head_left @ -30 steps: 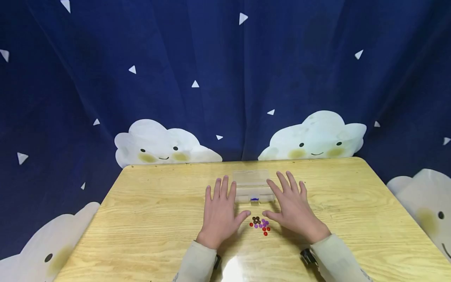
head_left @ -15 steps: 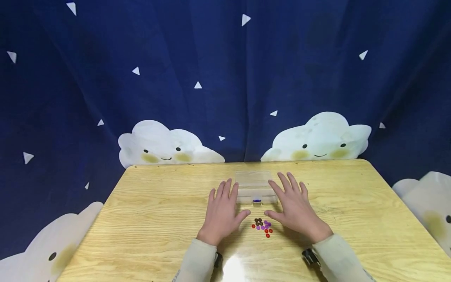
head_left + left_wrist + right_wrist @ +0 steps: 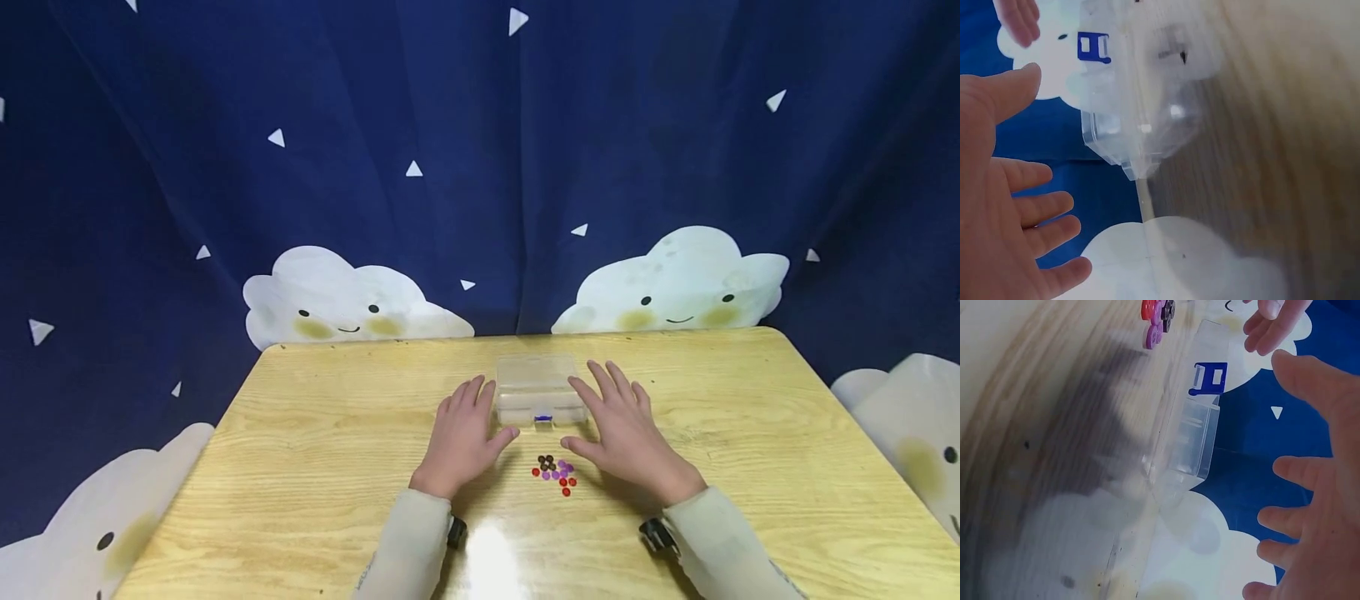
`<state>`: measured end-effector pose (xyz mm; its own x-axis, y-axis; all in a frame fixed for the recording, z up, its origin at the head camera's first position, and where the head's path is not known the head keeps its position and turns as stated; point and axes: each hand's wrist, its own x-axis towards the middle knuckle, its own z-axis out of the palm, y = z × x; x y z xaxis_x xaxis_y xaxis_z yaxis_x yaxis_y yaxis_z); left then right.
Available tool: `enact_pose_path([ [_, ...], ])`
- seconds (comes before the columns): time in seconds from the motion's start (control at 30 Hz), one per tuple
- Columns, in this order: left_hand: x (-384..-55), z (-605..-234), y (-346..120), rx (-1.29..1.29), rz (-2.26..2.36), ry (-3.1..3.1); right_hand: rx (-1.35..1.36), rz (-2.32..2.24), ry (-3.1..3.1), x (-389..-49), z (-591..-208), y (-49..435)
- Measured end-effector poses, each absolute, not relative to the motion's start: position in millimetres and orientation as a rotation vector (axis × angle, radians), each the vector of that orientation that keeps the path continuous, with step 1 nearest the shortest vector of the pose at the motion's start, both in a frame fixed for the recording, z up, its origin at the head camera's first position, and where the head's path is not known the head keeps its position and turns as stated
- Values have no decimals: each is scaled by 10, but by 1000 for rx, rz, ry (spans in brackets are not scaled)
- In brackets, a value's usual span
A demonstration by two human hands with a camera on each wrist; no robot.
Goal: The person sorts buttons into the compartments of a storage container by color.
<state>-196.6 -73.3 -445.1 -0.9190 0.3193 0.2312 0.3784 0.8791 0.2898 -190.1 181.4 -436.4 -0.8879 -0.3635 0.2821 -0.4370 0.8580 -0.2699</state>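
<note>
A clear plastic box point(image 3: 517, 414) with its lid point(image 3: 536, 371) raised stands on the table, a blue latch point(image 3: 1211, 379) at the middle of its front. To its left hovers my left hand point(image 3: 461, 437), fingers spread and slightly bent, holding nothing. On the other side my right hand point(image 3: 626, 433) has spread fingers, the index fingertip overlapping the box's right end in the head view. In front of the box lie several small round pieces: brown ones point(image 3: 550, 459), purple ones point(image 3: 564, 473) and red ones point(image 3: 566, 492).
The wooden table point(image 3: 337, 467) reaches back to a dark blue curtain point(image 3: 480, 125) printed with white clouds point(image 3: 678, 283) and triangles. A black strap point(image 3: 656, 534) shows at my right cuff, and light glares off the table's front.
My left hand has drawn a little to the left, away from the box, with its fingers more bent. The right hand stays about where it was. The head view has shifted slightly.
</note>
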Motion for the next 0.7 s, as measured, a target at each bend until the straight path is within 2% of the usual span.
enact_pose_path([
  [0.4, -2159, -4377, -800, -565, -923, -2879, 650, 676, -2774, -1980, -4253, 1845],
  [0.7, -2358, -4449, -812, -479, -1020, -2992, 601, 913, -2794, -2005, -4263, 1857],
])
